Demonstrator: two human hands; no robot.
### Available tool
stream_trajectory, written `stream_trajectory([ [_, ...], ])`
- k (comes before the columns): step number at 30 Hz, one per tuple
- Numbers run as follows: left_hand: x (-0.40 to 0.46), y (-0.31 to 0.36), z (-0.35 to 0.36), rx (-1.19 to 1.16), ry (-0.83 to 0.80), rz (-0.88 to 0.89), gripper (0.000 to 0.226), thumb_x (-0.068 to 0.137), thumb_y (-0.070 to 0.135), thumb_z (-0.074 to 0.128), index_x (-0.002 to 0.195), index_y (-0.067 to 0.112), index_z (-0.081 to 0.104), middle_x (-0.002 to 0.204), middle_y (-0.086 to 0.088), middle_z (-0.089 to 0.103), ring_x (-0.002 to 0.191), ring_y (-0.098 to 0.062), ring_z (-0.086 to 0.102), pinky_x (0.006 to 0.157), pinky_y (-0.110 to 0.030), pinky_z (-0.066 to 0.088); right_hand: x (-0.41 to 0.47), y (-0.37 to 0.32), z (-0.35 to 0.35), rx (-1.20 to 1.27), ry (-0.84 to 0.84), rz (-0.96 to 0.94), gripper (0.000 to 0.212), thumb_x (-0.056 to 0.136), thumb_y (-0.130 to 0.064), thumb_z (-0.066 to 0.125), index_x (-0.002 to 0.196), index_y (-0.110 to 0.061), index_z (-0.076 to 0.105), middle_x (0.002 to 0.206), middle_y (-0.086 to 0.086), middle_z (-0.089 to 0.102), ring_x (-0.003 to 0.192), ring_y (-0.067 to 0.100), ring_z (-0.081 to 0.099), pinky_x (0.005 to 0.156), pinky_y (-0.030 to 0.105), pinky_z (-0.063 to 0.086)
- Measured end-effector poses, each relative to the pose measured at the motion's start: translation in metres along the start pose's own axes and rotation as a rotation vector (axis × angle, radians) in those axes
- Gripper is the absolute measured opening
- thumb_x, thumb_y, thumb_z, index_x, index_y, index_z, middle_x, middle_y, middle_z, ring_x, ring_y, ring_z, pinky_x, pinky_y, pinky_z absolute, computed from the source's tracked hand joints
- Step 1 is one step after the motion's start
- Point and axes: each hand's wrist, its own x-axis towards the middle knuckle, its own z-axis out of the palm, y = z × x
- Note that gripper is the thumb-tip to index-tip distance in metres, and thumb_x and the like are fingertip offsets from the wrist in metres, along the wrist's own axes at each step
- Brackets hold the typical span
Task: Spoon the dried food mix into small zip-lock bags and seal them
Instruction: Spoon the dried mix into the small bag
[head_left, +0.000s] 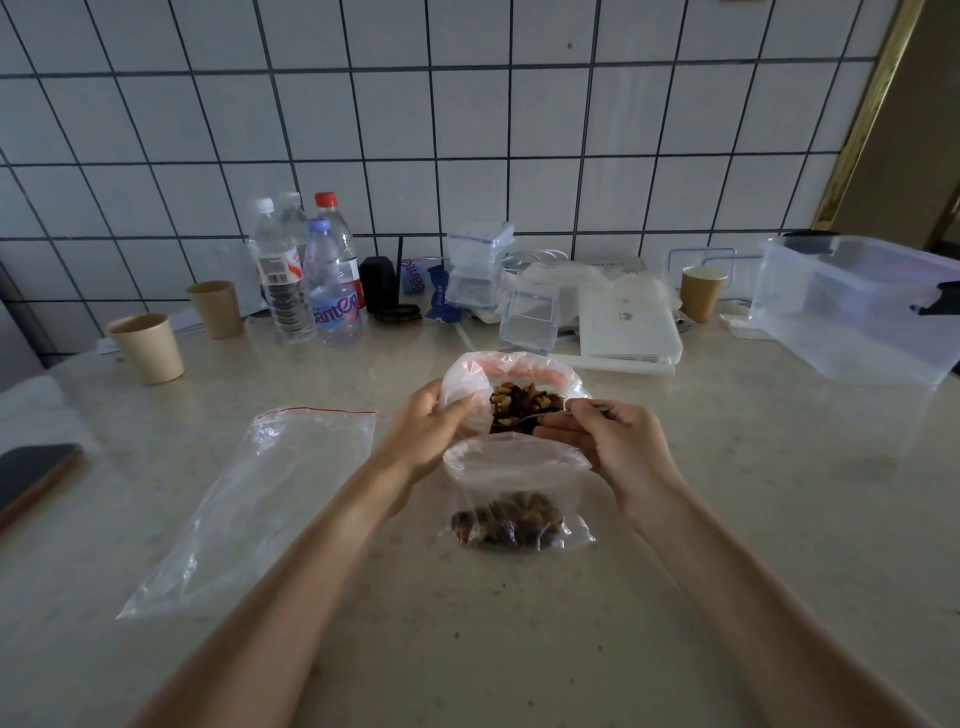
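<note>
A large plastic bag (467, 382) with a pinkish rolled rim stands open at the table's middle, holding the brown dried food mix (524, 402). My left hand (423, 431) grips its left edge. My right hand (613, 447) pinches a metal spoon (540, 415), whose bowl dips into the mix. Just in front stands a small zip-lock bag (514, 493), mouth open, with some mix at its bottom. A second, empty zip-lock bag (260, 509) with a red seal strip lies flat to the left.
Paper cups (148, 348) and water bottles (311, 275) stand at the back left, a dark phone (31, 475) at the left edge. Clear lidded boxes (478, 265), a white box (628, 322) and a big clear tub (857, 306) line the back right by the tiled wall.
</note>
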Motion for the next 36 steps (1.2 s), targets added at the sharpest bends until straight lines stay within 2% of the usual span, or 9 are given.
stream_trajectory([
  [5,-0.001,-0.003,-0.001,-0.013,-0.047,-0.002,0.016,0.107,0.039,0.052,0.112,0.034,0.066,0.107,0.003,0.077,0.102,-0.017,0.072,0.092,-0.037,0.055,-0.001,-0.001,0.001,-0.012,-0.068,0.032,0.023,0.106,-0.008,0.054,0.099,0.0,0.074,0.096,0.017,0.08,0.095,0.031,0.078,0.101,0.056,0.055],
  [8,-0.001,-0.003,-0.002,-0.033,-0.04,-0.005,0.019,0.108,0.039,0.051,0.113,0.033,0.068,0.106,0.004,0.078,0.101,-0.015,0.074,0.091,-0.037,0.055,0.0,-0.003,0.0,0.027,-0.055,0.04,0.021,0.106,-0.007,0.053,0.103,0.001,0.072,0.097,0.018,0.08,0.094,0.032,0.078,0.102,0.055,0.055],
  [10,-0.001,-0.003,-0.001,-0.037,-0.021,-0.003,0.023,0.108,0.038,0.051,0.117,0.028,0.07,0.105,0.002,0.079,0.098,-0.016,0.075,0.092,-0.038,0.056,0.0,-0.004,-0.003,0.068,-0.032,0.049,0.019,0.106,-0.005,0.052,0.11,0.004,0.068,0.097,0.02,0.079,0.092,0.032,0.079,0.096,0.051,0.059],
  [14,0.001,-0.004,-0.002,-0.048,0.012,0.005,0.024,0.107,0.037,0.053,0.118,0.025,0.072,0.102,0.002,0.08,0.093,-0.015,0.076,0.087,-0.036,0.058,0.001,-0.008,-0.005,0.127,-0.008,0.077,0.019,0.106,-0.004,0.052,0.113,0.007,0.065,0.096,0.022,0.079,0.088,0.033,0.079,0.067,0.033,0.063],
  [20,0.004,-0.004,-0.005,-0.071,0.087,0.011,0.016,0.102,0.035,0.063,0.108,0.024,0.073,0.093,-0.001,0.08,0.082,-0.019,0.079,0.071,-0.034,0.06,0.002,-0.012,-0.012,0.192,0.043,0.052,0.019,0.106,-0.004,0.051,0.112,0.008,0.064,0.094,0.024,0.078,0.087,0.035,0.079,0.06,0.034,0.062],
  [25,0.005,-0.004,-0.008,-0.009,0.146,0.01,0.024,0.095,0.035,0.073,0.114,0.021,0.07,0.102,0.002,0.078,0.097,-0.02,0.074,0.089,-0.042,0.061,-0.001,-0.021,-0.013,0.146,0.046,-0.032,0.022,0.107,-0.006,0.05,0.112,0.008,0.066,0.091,0.022,0.078,0.083,0.033,0.079,0.055,0.032,0.06],
  [31,0.0,0.006,-0.018,0.157,0.242,0.163,0.054,0.082,0.037,0.086,0.127,0.019,0.063,0.124,0.007,0.065,0.113,-0.011,0.062,0.099,-0.032,0.05,-0.011,-0.036,-0.01,0.087,-0.01,-0.118,0.024,0.108,-0.008,0.047,0.108,0.007,0.067,0.09,0.025,0.075,0.076,0.034,0.075,0.055,0.035,0.057],
  [33,-0.004,0.011,-0.021,0.217,0.298,0.224,0.047,0.084,0.038,0.084,0.122,0.02,0.065,0.121,0.007,0.065,0.111,-0.009,0.061,0.098,-0.03,0.047,-0.013,-0.041,-0.011,0.087,-0.029,-0.131,0.025,0.108,-0.008,0.046,0.107,0.006,0.066,0.086,0.023,0.075,0.075,0.035,0.074,0.054,0.035,0.055],
  [36,-0.016,0.017,-0.025,0.335,0.308,0.324,0.024,0.089,0.037,0.08,0.102,0.019,0.07,0.098,0.008,0.071,0.09,-0.007,0.065,0.083,-0.024,0.05,-0.015,-0.047,-0.014,0.108,-0.054,-0.154,0.024,0.108,-0.008,0.045,0.105,0.004,0.065,0.081,0.02,0.075,0.071,0.034,0.073,0.051,0.034,0.052],
])
